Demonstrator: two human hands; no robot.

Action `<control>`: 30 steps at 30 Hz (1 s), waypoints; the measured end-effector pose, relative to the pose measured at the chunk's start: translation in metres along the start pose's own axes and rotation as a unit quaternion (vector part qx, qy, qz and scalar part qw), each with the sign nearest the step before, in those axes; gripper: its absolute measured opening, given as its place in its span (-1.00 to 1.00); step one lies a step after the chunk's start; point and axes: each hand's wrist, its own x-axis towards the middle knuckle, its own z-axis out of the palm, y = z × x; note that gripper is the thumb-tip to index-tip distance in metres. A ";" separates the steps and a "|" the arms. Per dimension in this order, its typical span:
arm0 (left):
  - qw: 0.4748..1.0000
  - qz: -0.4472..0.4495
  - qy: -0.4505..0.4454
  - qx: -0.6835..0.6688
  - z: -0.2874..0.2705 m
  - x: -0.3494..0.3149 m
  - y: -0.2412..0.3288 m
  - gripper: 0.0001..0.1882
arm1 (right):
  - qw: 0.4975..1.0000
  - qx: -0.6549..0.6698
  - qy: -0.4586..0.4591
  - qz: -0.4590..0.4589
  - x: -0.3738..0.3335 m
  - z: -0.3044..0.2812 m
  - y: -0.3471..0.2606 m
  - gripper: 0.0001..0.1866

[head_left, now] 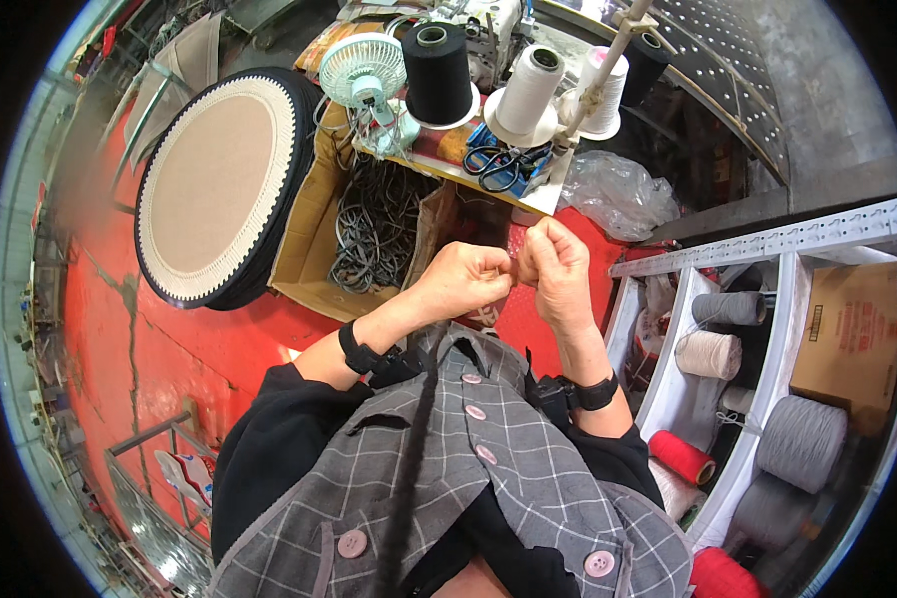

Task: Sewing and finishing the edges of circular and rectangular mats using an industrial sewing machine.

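Note:
My left hand and my right hand are raised in front of my chest, close together and nearly touching at the fingertips. Both are closed, thumbs pressed against curled fingers. What they pinch, if anything, is hidden or too thin to make out. Just beyond them is the front edge of a work table, where scissors with dark handles lie. Below and left of that table, a cardboard box full of tangled dark cords stands near my left hand.
Black thread cones and white ones stand behind the scissors, beside a pale green fan. Round beige mats are stacked at left. A white shelf with yarn cones and a carton lines the right. A plastic bag lies beyond.

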 end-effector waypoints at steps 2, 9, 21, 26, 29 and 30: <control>0.979 0.017 -0.023 0.202 0.001 0.002 0.008 -0.91 | 1.000 -0.011 0.006 0.000 -0.003 -0.009 0.004 -0.73; 0.937 0.109 -0.010 -0.331 -0.014 -0.036 0.160 -0.52 | 0.997 -0.011 0.058 -0.054 -0.012 -0.025 -0.040 -0.71; 0.848 0.287 0.054 -0.442 -0.067 0.033 0.118 -0.72 | 0.991 -0.097 -0.087 -0.001 -0.013 0.039 -0.025 -0.16; 0.861 0.303 0.069 -0.402 -0.076 0.052 0.141 -0.72 | 0.989 -0.122 -0.050 -0.064 0.016 0.044 -0.029 -0.16; 0.883 0.299 0.095 -0.349 -0.074 0.047 0.146 -0.74 | 0.989 -0.106 -0.032 -0.099 0.023 0.064 -0.029 -0.12; 0.887 0.300 0.090 -0.340 -0.076 0.048 0.146 -0.75 | 0.962 -0.174 -0.008 -0.211 0.028 0.066 -0.045 -0.09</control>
